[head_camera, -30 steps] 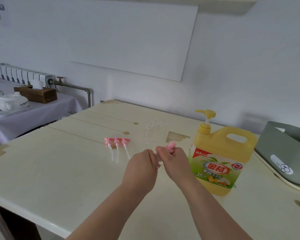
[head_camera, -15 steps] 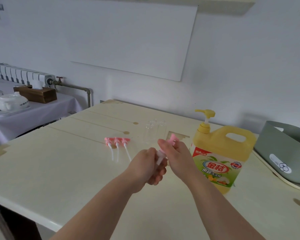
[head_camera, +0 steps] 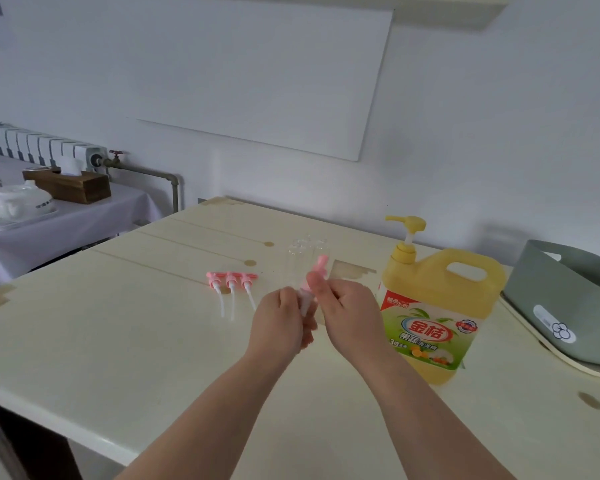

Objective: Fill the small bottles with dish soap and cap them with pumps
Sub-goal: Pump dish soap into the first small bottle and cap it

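Note:
My left hand (head_camera: 280, 323) is curled round a small clear bottle (head_camera: 305, 304), mostly hidden in the fist, held above the table. My right hand (head_camera: 347, 311) pinches a pink pump (head_camera: 318, 271) that stands on the bottle's neck, its head poking up past my thumb. Three more pink pumps (head_camera: 232, 279) with white tubes lie in a row on the cream table (head_camera: 118, 334), left of my hands. Clear empty small bottles (head_camera: 307, 252) stand behind my hands. The big yellow dish soap jug (head_camera: 433, 306) with a yellow pump stands to the right.
A grey-green basket (head_camera: 568, 299) sits at the table's right edge on a cream tray. To the far left a cloth-covered side table (head_camera: 66, 223) carries a white teapot (head_camera: 18, 202) and a wooden tissue box (head_camera: 70, 185). A radiator and a pipe run along the wall.
My hands have stayed together on the bottle and pump; the pink pump head rose and now stands more upright above my right thumb. My left fist turned slightly.

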Tool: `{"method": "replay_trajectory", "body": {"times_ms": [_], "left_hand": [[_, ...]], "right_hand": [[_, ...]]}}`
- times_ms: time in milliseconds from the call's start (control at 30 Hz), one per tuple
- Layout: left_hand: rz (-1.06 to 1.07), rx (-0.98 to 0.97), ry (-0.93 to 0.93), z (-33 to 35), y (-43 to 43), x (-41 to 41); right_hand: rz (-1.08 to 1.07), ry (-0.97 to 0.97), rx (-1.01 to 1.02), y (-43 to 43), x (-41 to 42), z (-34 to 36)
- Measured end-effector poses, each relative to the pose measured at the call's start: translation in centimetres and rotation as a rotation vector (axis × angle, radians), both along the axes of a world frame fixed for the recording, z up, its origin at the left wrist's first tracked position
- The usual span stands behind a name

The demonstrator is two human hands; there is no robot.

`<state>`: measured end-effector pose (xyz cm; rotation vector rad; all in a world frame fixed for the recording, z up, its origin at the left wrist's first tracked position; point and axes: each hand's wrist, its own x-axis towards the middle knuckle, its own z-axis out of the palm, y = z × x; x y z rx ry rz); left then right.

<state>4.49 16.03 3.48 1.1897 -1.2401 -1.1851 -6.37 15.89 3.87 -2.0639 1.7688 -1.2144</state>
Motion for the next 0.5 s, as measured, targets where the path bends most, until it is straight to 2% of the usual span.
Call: {"method": "replay_trajectory", "body": {"times_ms": [33, 133, 267, 400, 500], "left_hand": [[0.032, 0.031, 0.047, 0.2, -0.5, 0.4], [0.061, 0.152, 0.242, 1.0, -2.0, 2.0], [-0.136, 0.296, 0.467, 1.1, -1.6, 2.8], [-0.309, 0.374, 0.468, 0.5, 0.2, 1.3], [-0.389, 0.461, 0.536, 0.4, 1.2, -0.4]], "right_hand": [[-0.005, -0.009, -0.044, 0.2, 0.2, 0.0], [0.006, -0.309, -0.066, 0.0, -0.1, -0.4], [0.146, -0.567, 0.153, 0.0, -0.7, -0.8], [0.255, -0.619, 0.152, 1.1, -0.6, -0.4], [0.203, -0.637, 0.074, 2.2, -1.6, 0.2]]}}
